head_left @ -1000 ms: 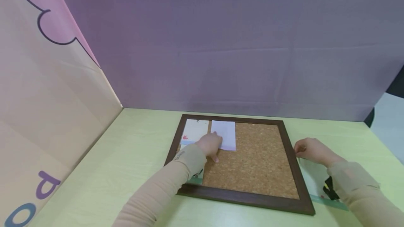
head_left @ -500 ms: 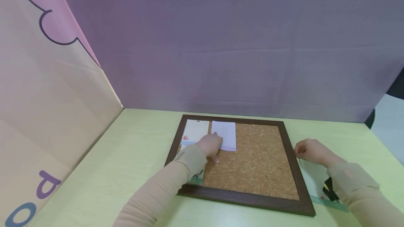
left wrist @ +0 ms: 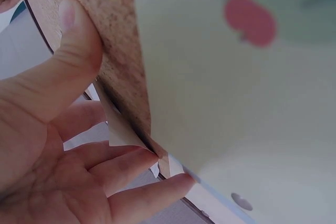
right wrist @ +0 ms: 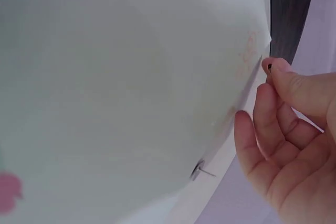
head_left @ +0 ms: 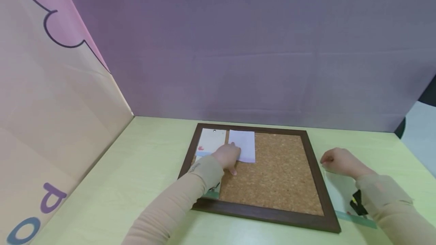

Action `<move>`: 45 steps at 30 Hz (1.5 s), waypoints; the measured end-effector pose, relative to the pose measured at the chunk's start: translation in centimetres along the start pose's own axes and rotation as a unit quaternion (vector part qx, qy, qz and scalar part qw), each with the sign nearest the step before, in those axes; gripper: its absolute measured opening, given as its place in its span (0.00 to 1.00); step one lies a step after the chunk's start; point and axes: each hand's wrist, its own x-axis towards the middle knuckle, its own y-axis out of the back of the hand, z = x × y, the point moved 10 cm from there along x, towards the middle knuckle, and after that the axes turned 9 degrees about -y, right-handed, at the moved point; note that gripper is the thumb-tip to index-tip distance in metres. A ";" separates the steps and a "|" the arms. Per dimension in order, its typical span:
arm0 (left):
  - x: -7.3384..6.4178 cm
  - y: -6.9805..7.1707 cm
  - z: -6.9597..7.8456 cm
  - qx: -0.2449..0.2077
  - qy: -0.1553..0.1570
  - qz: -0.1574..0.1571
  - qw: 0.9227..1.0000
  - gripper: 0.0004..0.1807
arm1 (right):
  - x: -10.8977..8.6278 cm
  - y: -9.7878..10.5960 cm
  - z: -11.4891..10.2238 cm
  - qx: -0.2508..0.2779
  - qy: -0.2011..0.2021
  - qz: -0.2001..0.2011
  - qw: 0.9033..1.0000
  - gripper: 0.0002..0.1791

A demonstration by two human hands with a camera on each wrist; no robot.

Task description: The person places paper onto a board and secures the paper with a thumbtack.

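Observation:
My left hand (head_left: 227, 156) presses a small sheet of white paper (head_left: 248, 146) flat near the top of a framed corkboard (head_left: 279, 177). Its fingers are extended, and its thumb (left wrist: 79, 51) rests on bare cork. Beside that sheet, a printed card (head_left: 209, 139) is fixed at its top by a thumbtack (head_left: 214, 131). To the right of the frame, my right hand (head_left: 342, 162) pinches a tiny dark-tipped thumbtack (right wrist: 270, 67) between thumb and forefinger, over a pale sheet (right wrist: 131, 87) on the table. Another thumbtack (right wrist: 198, 170) lies on that sheet, its pin sticking out sideways.
A second card (head_left: 214, 192) sits at the board's lower left, partly behind the left sleeve. A black item with a yellow mark (head_left: 357, 204) lies by the right sleeve. A purple-grey cloth wall (head_left: 255, 67) closes off the table's back, and a printed panel (head_left: 61, 124) its left.
My right hand has lifted slightly and drawn a little right, away from the frame's edge and the pale sheet. My left hand has stayed in place on the white paper.

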 end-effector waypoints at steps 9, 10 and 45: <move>-0.1 0.1 0.0 -0.002 0.000 0.001 1.000 0.35 | -0.2 0.4 0.0 0.021 -0.012 -0.002 1.000 0.08; -0.1 0.2 0.0 -0.002 0.000 0.002 1.000 0.35 | -0.2 0.5 0.1 0.021 -0.015 -0.002 1.000 0.08; 0.0 0.0 -0.1 0.002 -0.001 0.002 1.000 0.38 | 1.1 0.0 2.3 0.292 -0.169 -0.054 0.940 0.26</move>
